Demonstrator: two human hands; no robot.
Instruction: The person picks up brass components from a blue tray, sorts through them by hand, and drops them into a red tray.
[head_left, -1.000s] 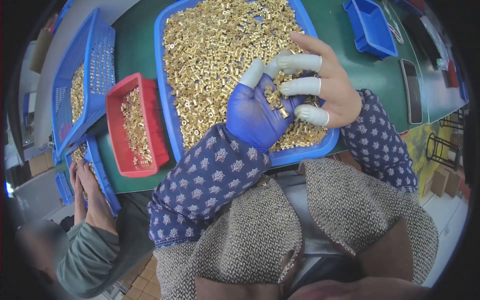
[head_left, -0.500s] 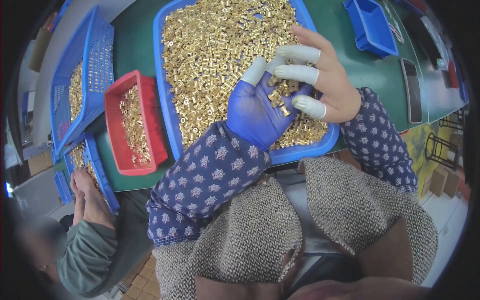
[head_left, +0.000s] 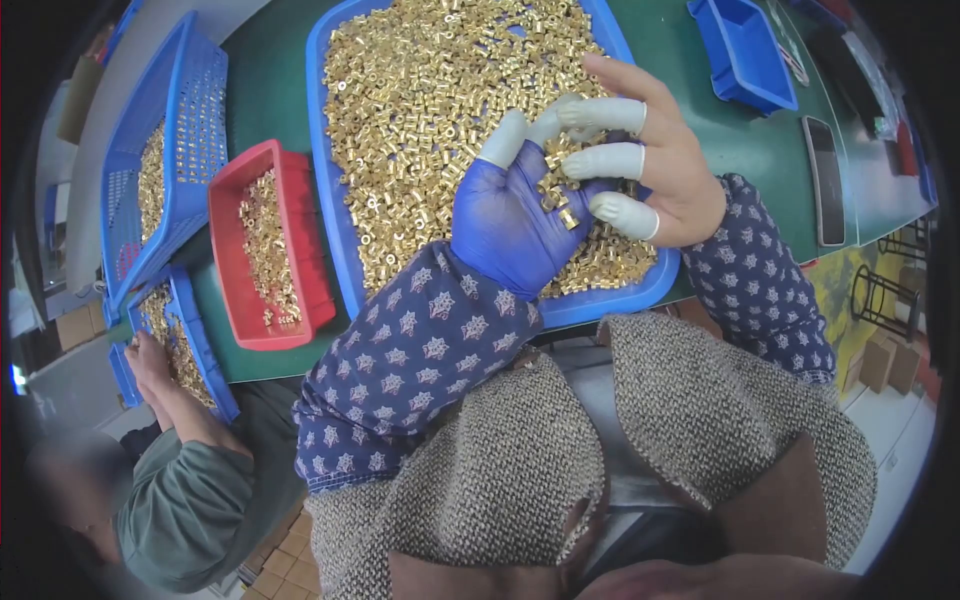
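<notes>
My left hand [head_left: 515, 220], in a blue glove with pale finger covers, is turned palm up and cupped around several small brass fittings [head_left: 562, 205]. It rests above a large blue tray [head_left: 650, 290] heaped with the same brass fittings [head_left: 430, 110]. My right hand [head_left: 660, 160] reaches over from the right, white covers on its thumb and two fingers. Those covered fingertips are bent and apart over the fittings in the left palm, touching or very near them. One bare finger stretches out above. No piece shows between thumb and fingers.
A red bin [head_left: 305, 240] holds more fittings on the green table [head_left: 265, 80]. Beside it are a blue perforated basket [head_left: 190, 130] and a small blue tray [head_left: 205, 350], where a co-worker's hand [head_left: 150, 365] is. A blue bin [head_left: 745, 60] and a phone [head_left: 823, 180] lie right.
My right fingers have shifted slightly to the right, and the fittings in my left palm have moved a little. The co-worker's hands have moved left at the small tray.
</notes>
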